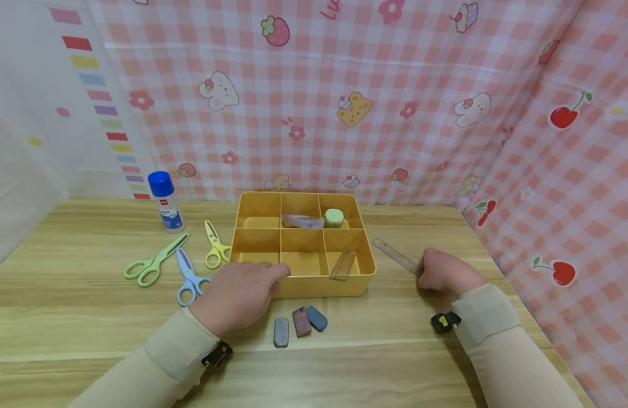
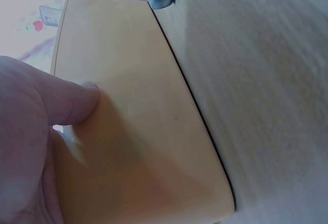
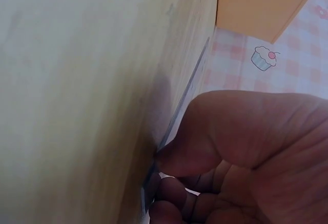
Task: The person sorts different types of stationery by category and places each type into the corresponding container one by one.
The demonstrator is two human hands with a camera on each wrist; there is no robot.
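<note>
My left hand (image 1: 239, 297) grips the front left wall of a yellow compartment box (image 1: 324, 288). In the left wrist view its thumb (image 2: 77, 101) presses on the box's outer face, while the other fingers are mostly hidden. To the right of the box, my right hand (image 1: 448, 272) pinches one end of a clear ruler (image 1: 397, 256). That ruler lies low along the wooden table, its free end pointing at the box. A clear flat piece (image 1: 342, 266) leans in the front right compartment. Behind it are a pale green rounded item (image 1: 334, 217) and a clear, pinkish object (image 1: 304, 221).
Before the box lie a grey block (image 1: 281, 332), a purple block (image 1: 302, 322) and a blue block (image 1: 317, 318). On the left are green scissors (image 1: 153, 265), blue scissors (image 1: 188, 277), yellow scissors (image 1: 214, 249) and an upright blue-capped glue bottle (image 1: 167, 207). A checked curtain (image 1: 303, 85) hangs behind.
</note>
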